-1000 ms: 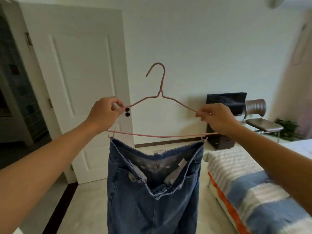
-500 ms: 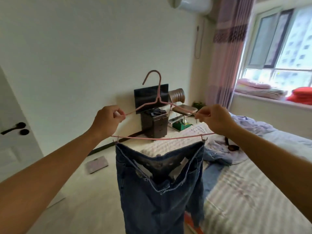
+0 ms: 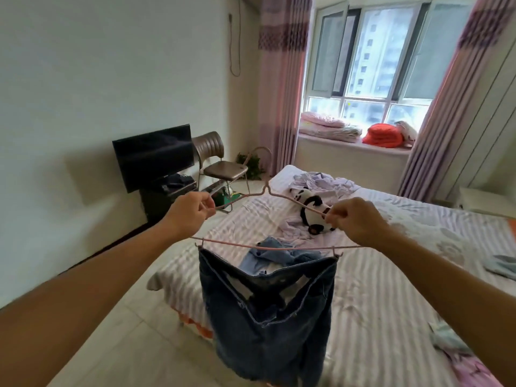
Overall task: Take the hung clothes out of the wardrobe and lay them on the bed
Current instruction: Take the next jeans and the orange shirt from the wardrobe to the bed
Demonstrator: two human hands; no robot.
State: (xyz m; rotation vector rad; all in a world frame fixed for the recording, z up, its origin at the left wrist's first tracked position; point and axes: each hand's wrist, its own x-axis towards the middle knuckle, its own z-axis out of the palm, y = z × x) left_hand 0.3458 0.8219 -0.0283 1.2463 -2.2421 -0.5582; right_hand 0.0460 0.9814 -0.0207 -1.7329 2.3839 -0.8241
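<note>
A pair of dark blue jeans hangs by its waistband from the clips of a thin pink hanger. My left hand pinches the hanger's left shoulder wire and my right hand pinches the right one, holding it out level in front of me. The jeans dangle over the near corner of the bed, which has a striped lilac sheet. Other clothes lie on the bed: a blue denim piece just behind the hanger and a lilac garment further back.
A panda soft toy lies mid-bed. More cloth sits at the bed's right edge. A TV on a dark stand and a brown chair stand by the left wall. Folded bedding fills the window sill. Tiled floor lies left of the bed.
My view has swung right from the door and wall to the bed and window. The hanger with the jeans has come along and now hangs over the bed's corner; both grips are unchanged.
</note>
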